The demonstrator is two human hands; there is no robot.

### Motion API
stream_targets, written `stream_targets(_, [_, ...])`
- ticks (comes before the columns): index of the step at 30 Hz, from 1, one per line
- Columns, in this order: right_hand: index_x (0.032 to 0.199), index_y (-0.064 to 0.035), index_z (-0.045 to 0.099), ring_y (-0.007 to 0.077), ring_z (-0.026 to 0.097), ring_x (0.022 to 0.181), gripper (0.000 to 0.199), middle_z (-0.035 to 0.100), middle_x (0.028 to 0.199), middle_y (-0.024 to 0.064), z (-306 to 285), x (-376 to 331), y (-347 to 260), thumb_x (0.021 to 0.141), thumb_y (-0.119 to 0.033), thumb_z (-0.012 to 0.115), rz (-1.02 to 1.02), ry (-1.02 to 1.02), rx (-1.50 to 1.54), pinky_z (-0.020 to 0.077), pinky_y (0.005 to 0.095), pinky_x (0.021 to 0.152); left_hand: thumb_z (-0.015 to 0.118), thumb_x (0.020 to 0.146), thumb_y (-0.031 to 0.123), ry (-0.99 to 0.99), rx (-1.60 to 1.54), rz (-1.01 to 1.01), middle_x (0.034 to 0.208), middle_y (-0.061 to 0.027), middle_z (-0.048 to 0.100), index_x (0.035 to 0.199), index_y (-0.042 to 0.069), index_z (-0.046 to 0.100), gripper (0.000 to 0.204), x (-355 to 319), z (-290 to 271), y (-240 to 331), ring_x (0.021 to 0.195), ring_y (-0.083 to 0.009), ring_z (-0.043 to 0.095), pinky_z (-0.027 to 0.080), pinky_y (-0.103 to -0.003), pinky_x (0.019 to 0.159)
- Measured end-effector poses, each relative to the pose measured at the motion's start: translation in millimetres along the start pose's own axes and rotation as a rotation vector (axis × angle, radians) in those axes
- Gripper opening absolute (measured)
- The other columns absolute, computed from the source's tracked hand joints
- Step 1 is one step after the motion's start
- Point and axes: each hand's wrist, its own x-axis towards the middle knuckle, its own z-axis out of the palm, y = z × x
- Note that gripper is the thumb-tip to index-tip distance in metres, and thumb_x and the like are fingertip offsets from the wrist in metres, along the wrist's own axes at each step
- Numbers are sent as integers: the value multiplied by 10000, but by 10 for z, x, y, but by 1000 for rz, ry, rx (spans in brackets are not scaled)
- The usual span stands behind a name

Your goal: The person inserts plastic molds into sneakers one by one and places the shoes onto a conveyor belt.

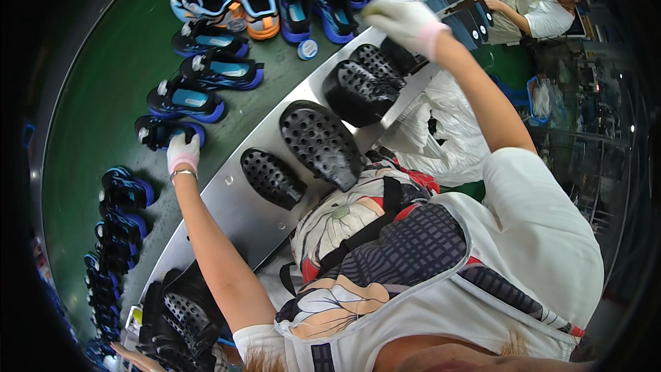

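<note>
1. Left hand (183, 153) covers the heel of a black-and-blue sneaker (154, 132) on the green desk (82, 131); whether it grips, I can't tell.
2. Matching sneakers (184, 100) flank it.
3. Right hand (405, 22), blurred, hovers above a metal ledge (220, 201), its grip unclear.
4. Perforated black forms (318, 139) line that ledge.

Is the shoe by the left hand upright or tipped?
Upright: the blue-trimmed black sneaker at the left hand shows its opening facing up.
</note>
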Motion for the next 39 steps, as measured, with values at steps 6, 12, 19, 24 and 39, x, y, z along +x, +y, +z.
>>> stream_targets(6, [1064,-49,648,279,635,898,294,656,986,138,-271,-895,1239,848,-240,593,285,-56,-144,490,335,825,612,834,291,404,0,83,1245,-191,531,1167,40,610,417,-479,-28,262,1102,-359,542,429,-419,949])
stream_targets(12, [1241,-85,502,300,593,1008,564,518,1192,141,45,-876,1545,739,-264,689,235,-141,-159,476,364,878,633,839,264,440,-185,-79,1172,-149,556,1193,89,619,395,-1031,-101,516,958,-270,601,474,-361,864])
stream_targets(19, [1149,-58,515,318,581,986,546,518,1119,147,-77,-783,1601,686,-260,722,49,-170,-229,474,363,864,628,860,256,471,-268,-52,1152,-152,567,1180,77,629,366,-1364,36,679,878,-239,619,490,-353,811])
stream_targets(24, [1121,-1,519,212,576,872,579,532,1031,113,-410,-830,1385,639,-177,786,63,-66,-10,494,327,789,615,885,258,550,-350,-73,1091,-162,612,1185,41,616,370,-1531,-187,802,896,-230,630,493,-343,803])
stream_targets(39, [1177,23,550,316,606,940,612,604,1018,192,501,11,-1857,756,-400,687,-716,-506,345,489,353,837,520,923,472,142,-2178,-40,1026,-145,623,1174,-11,530,545,-1718,-745,1506,941,-256,608,509,-381,862])
